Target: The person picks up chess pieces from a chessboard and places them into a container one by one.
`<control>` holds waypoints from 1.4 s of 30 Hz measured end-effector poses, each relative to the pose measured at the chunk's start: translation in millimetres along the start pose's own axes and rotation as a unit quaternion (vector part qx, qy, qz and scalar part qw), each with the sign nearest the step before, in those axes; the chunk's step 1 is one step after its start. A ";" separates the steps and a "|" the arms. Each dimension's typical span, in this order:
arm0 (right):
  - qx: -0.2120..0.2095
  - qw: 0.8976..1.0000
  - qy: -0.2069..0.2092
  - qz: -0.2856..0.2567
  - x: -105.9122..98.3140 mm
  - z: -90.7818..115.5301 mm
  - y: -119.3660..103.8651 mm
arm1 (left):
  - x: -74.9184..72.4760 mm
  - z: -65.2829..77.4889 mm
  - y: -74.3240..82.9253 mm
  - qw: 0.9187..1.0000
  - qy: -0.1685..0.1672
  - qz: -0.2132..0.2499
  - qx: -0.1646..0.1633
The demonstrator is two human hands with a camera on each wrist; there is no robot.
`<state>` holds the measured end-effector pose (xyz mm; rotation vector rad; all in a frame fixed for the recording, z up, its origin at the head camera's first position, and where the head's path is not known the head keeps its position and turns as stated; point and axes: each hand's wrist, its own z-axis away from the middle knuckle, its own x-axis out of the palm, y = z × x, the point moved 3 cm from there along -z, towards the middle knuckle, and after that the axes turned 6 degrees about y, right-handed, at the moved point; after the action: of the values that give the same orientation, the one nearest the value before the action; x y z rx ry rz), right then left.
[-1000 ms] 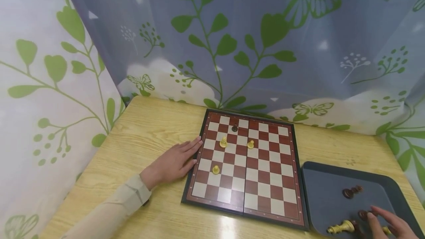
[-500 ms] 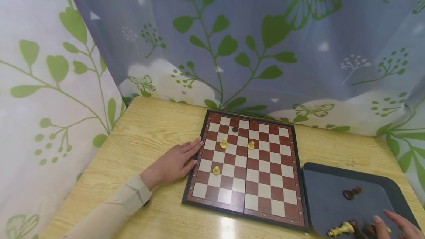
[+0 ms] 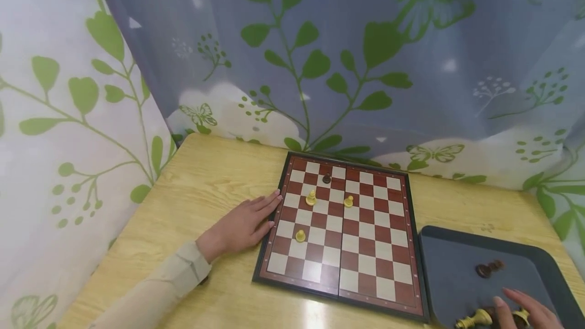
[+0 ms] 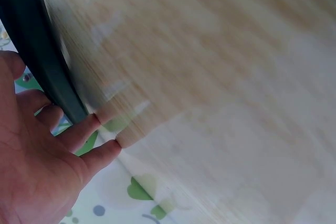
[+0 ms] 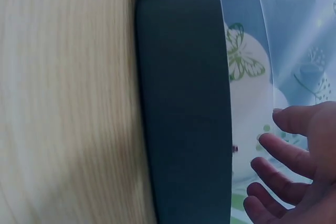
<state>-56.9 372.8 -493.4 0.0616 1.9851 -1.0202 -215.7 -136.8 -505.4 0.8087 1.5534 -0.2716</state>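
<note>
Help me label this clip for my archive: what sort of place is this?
Probably a curtained-off indoor nook: a butterfly-patterned curtain hangs behind a wood-grain table bearing a chessboard.

"Where is the left hand (image 3: 235, 230)?"

"It's on the bench (image 3: 219, 166), and its fingers (image 3: 269, 201) touch the edge of the chess board (image 3: 386, 240)."

"What stands on the board?"

"All to the right of those fingers, there's a tall yellow piece (image 3: 311, 198), a little yellow piece (image 3: 300, 236), a dark piece (image 3: 326, 178) and, farthest away, one more small yellow piece (image 3: 349, 201)."

"And the right hand (image 3: 532, 313)?"

"Its fingers (image 3: 522, 299) and thumb (image 3: 502, 311) are apart, over the grey tray (image 3: 450, 255)."

"Any pieces there?"

"A brown piece (image 3: 484, 270) lies just past those fingers, and a gold piece (image 3: 477, 317) lies to their left. A second gold piece (image 3: 521, 317) peeks out between fingers and thumb."
</note>
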 end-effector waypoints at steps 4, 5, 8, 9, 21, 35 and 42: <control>-0.031 0.999 -0.006 0.011 2.3 6.7 -19.5 | 0.4 -1.3 1.0 1.000 0.007 -0.002 0.004; -0.039 0.999 -0.008 0.009 3.5 7.7 -24.2 | 0.2 -1.5 0.9 1.000 0.006 -0.003 0.003; -0.044 0.998 -0.033 0.002 7.3 10.5 -36.0 | 1.5 -0.3 -0.3 1.000 0.001 -0.009 0.001; -0.052 0.998 -0.037 -0.004 9.0 11.7 -39.6 | 2.2 0.5 -0.8 1.000 -0.002 -0.010 -0.001; -0.191 0.969 -0.150 -0.046 33.1 24.9 -91.2 | -2.4 -2.5 -0.2 1.000 -0.006 -0.010 -0.005; -0.313 0.894 -0.301 -0.106 75.5 82.2 -169.1 | -2.0 0.5 0.6 1.000 -0.012 -0.010 -0.012; -0.332 0.868 -0.354 -0.107 95.3 92.1 -205.2 | -1.0 0.3 1.0 1.000 -0.013 -0.005 -0.007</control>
<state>-134.7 144.0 -457.6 -0.8129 1.5502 -0.3368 -214.9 -136.6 -504.2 0.7851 1.5343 -0.2768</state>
